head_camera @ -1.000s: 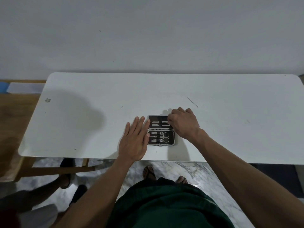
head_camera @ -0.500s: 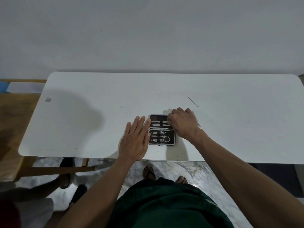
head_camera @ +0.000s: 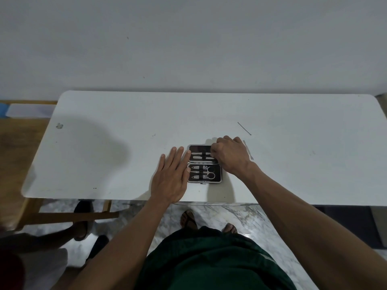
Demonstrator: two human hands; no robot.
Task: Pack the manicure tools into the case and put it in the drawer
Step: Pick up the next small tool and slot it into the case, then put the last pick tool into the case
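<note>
While the case lies open, notes run from the near edge outward.

Left hand (head_camera: pixel 170 176): flat on the bench (head_camera: pixel 104 164), fingers spread and gripping nothing, fingertips touching the left rim of the case (head_camera: pixel 204 164) near the near edge.

Case: open, both halves flat, hinge running left to right; just in from the near edge, about midway along it.

Near half: scissors (head_camera: pixel 209 172) and small tools under the elastic strap.

Far half: two slim tools (head_camera: pixel 199 155) in loops.

Right hand (head_camera: pixel 230 156): curled over the far half's right end, fingertips pinched at a tool end; whether they clamp it cannot be told.

Stray pieces: thin pick (head_camera: pixel 244 128) well beyond, toward the far right; another slim piece (head_camera: pixel 248 150) just beside the right hand.

Technique, judged: brace with the left, slide each tool straight along its loop, seat fully.

Drawer: not visible.
</note>
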